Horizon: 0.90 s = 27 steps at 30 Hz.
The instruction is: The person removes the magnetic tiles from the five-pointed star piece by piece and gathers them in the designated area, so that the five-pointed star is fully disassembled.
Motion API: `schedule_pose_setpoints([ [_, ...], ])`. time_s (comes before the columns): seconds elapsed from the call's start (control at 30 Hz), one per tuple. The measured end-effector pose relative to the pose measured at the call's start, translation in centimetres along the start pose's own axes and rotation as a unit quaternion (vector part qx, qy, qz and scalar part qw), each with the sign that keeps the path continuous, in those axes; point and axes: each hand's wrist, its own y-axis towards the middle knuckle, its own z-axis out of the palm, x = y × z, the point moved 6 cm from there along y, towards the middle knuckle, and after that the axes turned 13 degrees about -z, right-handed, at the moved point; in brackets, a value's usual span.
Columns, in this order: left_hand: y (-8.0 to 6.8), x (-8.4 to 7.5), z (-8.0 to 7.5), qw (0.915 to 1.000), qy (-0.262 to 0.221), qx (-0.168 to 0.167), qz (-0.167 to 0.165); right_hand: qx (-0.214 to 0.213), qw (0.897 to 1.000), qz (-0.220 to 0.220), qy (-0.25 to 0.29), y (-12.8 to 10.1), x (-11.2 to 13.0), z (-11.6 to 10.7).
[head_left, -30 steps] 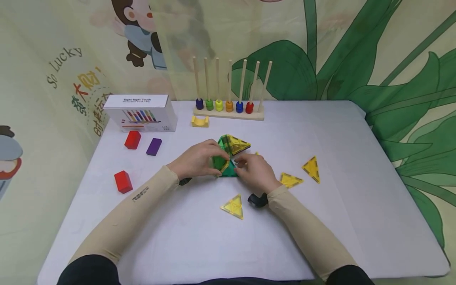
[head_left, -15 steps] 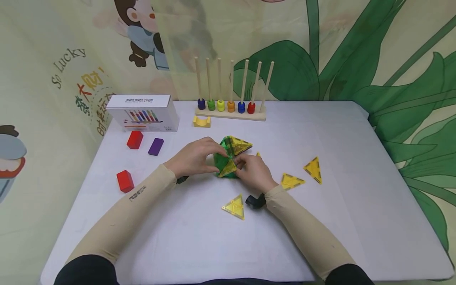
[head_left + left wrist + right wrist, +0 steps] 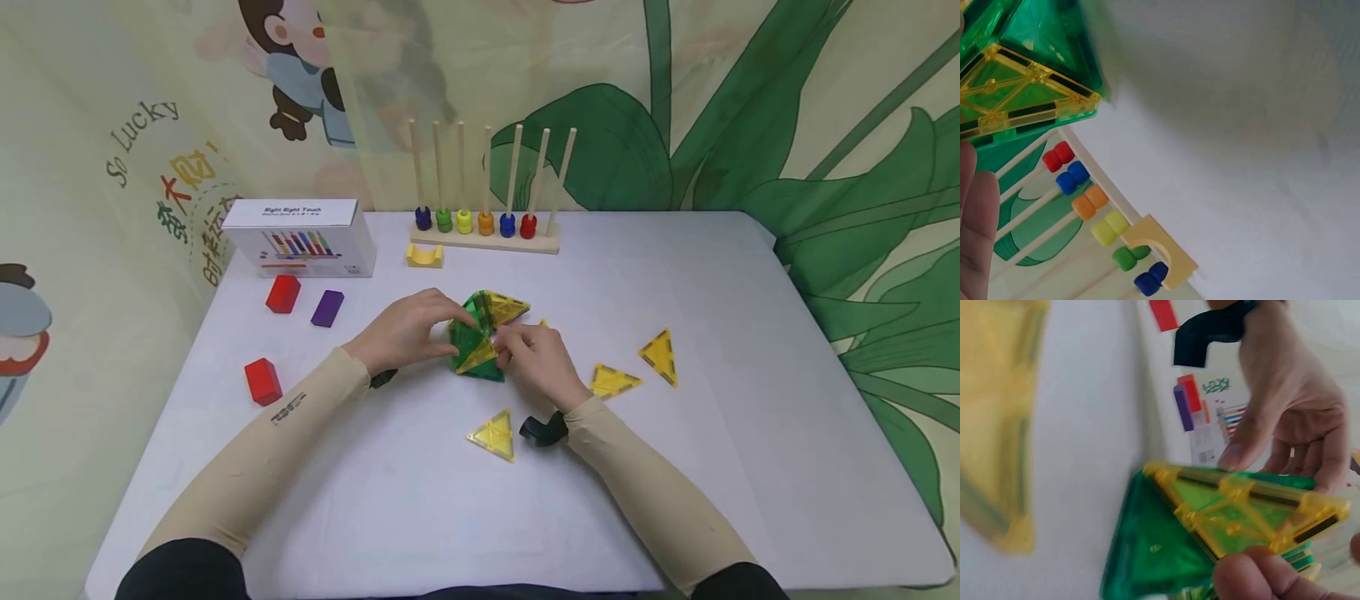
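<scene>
A small structure of green see-through magnetic tiles [image 3: 466, 340] stands mid-table, with a yellow triangle section [image 3: 504, 308] on its far right side. My left hand [image 3: 408, 332] holds its left side between thumb and fingers. A slanted yellow triangle magnetic tile [image 3: 477, 357] lies against the near face of the green structure. At its right corner, my right hand [image 3: 543, 362] pinches it. The right wrist view shows fingertips on the lower edge of this yellow tile [image 3: 1229, 506], with a green tile [image 3: 1154, 550] behind it. Most left fingers are out of the left wrist view.
Loose yellow triangles [image 3: 493, 435] lie near and to the right, another [image 3: 615, 381] beside the right wrist and one [image 3: 660, 358] beyond. Red blocks [image 3: 262, 382] and a purple block [image 3: 327, 308] lie left. A white box [image 3: 300, 239], yellow arch [image 3: 424, 256] and bead rack [image 3: 487, 242] stand behind.
The yellow triangle tile has turned from a steep tilt to face upward more. The green tile at the near side has shifted slightly toward me. Both hands stay at the structure.
</scene>
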Motion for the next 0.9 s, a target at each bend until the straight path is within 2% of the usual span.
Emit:
schedule_pose_setpoints([
  [0.07,-0.2,0.1,-0.1,0.9999,-0.004,-0.010,-0.001,0.008,1.000,0.006,0.013,0.0,0.2,0.1],
  [0.17,-0.6,0.3,-0.1,0.9997,-0.007,-0.024,0.000,0.026,1.000,-0.002,0.001,0.1,0.7,0.4],
  [0.57,-1.5,0.9,-0.3,0.9975,-0.015,-0.068,-0.002,0.006,0.999,0.014,-0.034,-0.2,0.6,0.1],
  [0.9,-2.0,1.0,-0.1,0.9944,-0.010,-0.105,-0.010,0.001,0.997,-0.001,-0.083,-1.0,0.7,-0.6],
])
